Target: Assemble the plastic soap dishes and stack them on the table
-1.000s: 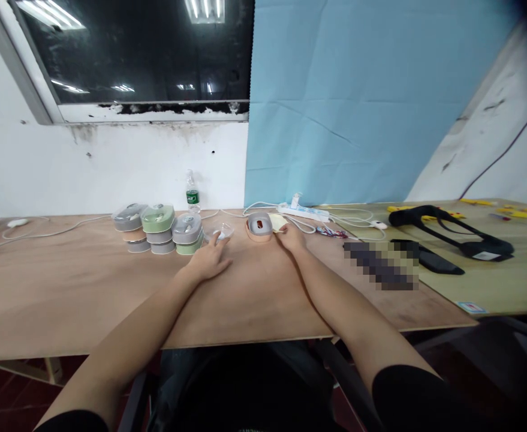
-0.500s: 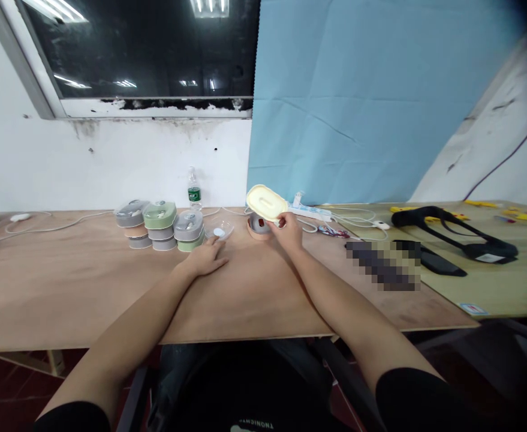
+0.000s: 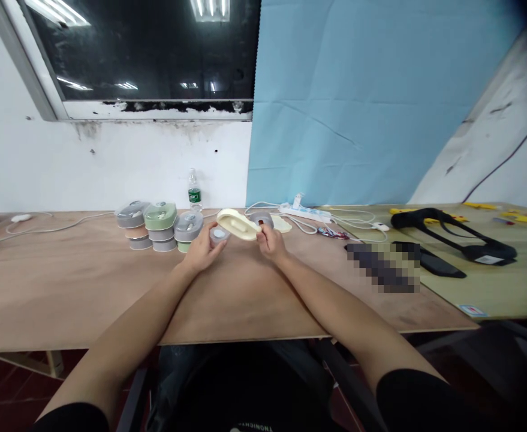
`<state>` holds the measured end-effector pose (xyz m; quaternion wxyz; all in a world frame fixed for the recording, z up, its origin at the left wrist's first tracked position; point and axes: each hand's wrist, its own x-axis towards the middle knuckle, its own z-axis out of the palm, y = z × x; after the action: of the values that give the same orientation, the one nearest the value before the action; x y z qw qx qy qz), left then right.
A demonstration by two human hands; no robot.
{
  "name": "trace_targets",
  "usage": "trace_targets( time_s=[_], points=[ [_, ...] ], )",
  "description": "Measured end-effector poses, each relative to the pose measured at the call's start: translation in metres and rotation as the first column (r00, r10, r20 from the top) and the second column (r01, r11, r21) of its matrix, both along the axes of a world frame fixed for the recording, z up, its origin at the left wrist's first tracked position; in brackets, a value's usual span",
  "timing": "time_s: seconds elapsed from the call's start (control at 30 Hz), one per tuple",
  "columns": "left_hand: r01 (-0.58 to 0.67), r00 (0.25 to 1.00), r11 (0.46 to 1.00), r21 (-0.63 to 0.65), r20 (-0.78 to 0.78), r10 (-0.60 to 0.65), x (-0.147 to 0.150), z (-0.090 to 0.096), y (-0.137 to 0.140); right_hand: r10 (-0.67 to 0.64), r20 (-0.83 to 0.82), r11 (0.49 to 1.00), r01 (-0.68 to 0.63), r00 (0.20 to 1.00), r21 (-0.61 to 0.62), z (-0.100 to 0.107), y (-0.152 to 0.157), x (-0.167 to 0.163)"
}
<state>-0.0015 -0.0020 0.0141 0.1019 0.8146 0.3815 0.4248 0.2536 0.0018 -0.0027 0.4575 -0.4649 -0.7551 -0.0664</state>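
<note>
My right hand (image 3: pixel 272 243) pinches the right end of a cream oval lid (image 3: pixel 238 225), which is tilted above the table. At the lid's left, my left hand (image 3: pixel 204 249) has its fingers and thumb around a clear plastic lid (image 3: pixel 219 234) with a white round sticker. Behind my right hand, a round-cornered lunch box (image 3: pixel 263 217) with a grey inside is partly hidden. A second cream piece (image 3: pixel 282 224) lies on the table to its right.
Stacked grey, green and orange lunch boxes (image 3: pixel 159 217) stand on the left. Behind them is a water bottle (image 3: pixel 194 191). A power strip (image 3: pixel 306 212) with white cables lies at the back. At right are a black strap-like frame (image 3: pixel 479 252) and yellow items (image 3: pixel 481 205).
My right hand has moved left and down, now with a cream lid near my left hand. A cream piece now lies behind it. My left fingers have closed around the clear lid.
</note>
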Motion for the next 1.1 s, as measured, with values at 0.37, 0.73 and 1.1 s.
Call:
trace_targets(
  time_s=[0.37, 0.73, 1.1],
  points=[
    [-0.03, 0.999, 0.982, -0.186, 0.038, 0.037, 0.0, 0.0, -0.001, 0.153, -0.218, 0.946, -0.207, 0.964, -0.249, 0.003, 0.008, -0.002],
    [-0.105, 0.923, 0.974, -0.201, -0.385, 0.02, -0.005, -0.006, 0.007, 0.131, 0.277, 0.867, 0.026, 0.952, -0.498, -0.001, 0.01, -0.003],
    [-0.035, 0.908, 0.977, -0.212, -0.415, -0.058, -0.002, -0.009, 0.008, -0.224, 0.055, 0.964, 0.229, 0.973, -0.137, 0.002, 0.017, 0.004]
  ],
)
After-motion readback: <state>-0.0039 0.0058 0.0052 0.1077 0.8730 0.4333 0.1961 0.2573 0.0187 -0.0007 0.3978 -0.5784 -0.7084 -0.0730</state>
